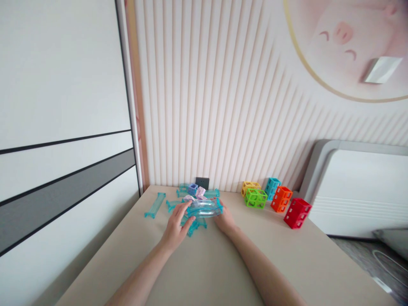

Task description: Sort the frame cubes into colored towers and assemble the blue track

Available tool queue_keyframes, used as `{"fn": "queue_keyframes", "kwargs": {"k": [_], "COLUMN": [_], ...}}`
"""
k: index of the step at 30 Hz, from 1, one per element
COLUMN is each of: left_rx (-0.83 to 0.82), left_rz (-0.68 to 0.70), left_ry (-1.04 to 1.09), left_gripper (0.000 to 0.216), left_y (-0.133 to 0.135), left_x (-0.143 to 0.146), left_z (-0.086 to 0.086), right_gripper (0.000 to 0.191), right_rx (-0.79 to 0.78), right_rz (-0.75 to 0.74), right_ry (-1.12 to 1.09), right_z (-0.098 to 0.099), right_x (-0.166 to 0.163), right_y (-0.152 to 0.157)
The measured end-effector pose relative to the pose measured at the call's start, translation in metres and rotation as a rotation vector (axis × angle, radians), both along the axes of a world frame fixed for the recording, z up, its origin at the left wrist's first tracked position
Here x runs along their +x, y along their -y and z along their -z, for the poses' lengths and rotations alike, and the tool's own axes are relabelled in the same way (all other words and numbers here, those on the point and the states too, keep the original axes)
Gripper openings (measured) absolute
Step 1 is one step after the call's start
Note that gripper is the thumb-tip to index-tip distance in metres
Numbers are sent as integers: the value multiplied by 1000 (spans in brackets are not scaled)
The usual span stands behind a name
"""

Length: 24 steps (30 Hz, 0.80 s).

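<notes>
A clear piece of tube track with teal ends is held between my two hands above the table. My left hand grips its left end, with the thumb on the near side and the fingers over the top. At the other end, my right hand has its fingers partly hidden behind the piece. Several more teal pieces lie under and behind it, one of them a flat teal track off to the left. Among them are a blue-purple cube frame and a pale pink piece.
On the table's right side stand yellow, green, blue, orange and red block frames. A ribbed wall with a black socket rises behind. A white cabinet borders the left; a headboard is at right.
</notes>
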<state>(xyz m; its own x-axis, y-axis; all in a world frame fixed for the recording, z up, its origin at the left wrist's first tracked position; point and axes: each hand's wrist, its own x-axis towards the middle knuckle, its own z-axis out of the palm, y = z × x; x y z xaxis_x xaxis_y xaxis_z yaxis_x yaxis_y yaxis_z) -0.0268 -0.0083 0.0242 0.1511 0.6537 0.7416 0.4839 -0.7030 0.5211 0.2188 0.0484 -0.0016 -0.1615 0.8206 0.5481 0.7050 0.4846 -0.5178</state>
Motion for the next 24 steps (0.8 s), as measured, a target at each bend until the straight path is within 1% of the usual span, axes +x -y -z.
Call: {"fn": "queue_keyframes", "kwargs": {"k": [1, 3, 6, 9, 11, 14, 17, 20, 24], "left_rx": [6, 19, 24, 23, 22, 29, 33, 27, 13], "left_rz": [-14, -38, -66, -69, -62, -56, -60, -60, -55], "left_ry": [5, 12, 29, 23, 5, -17, -29, -27, -23], "left_gripper": [42, 41, 40, 39, 40, 41, 41, 40, 41], "left_y": [0, -1, -1, -1, -1, -3, -3, -3, -1], "left_x": [0, 1, 2, 2, 1, 0, -1, -1, -1], "left_z": [0, 0, 0, 1, 2, 4, 5, 4, 1], "right_gripper": [42, 46, 50, 49, 48, 53, 53, 50, 47], "right_rx": [4, -7, -91, -189, -264, -377, -434, -452, -443], "right_rz": [22, 113, 266, 305, 308, 300, 256, 191, 113], "right_ry": [-22, -126, -290, -316, -327, -352, -366, -374, -386], "right_z": [1, 4, 7, 6, 3, 0, 0, 2, 6], "right_x": [6, 18, 33, 43, 45, 42, 32, 18, 1], "right_y": [2, 5, 3, -13, -31, -61, -84, -93, -92]}}
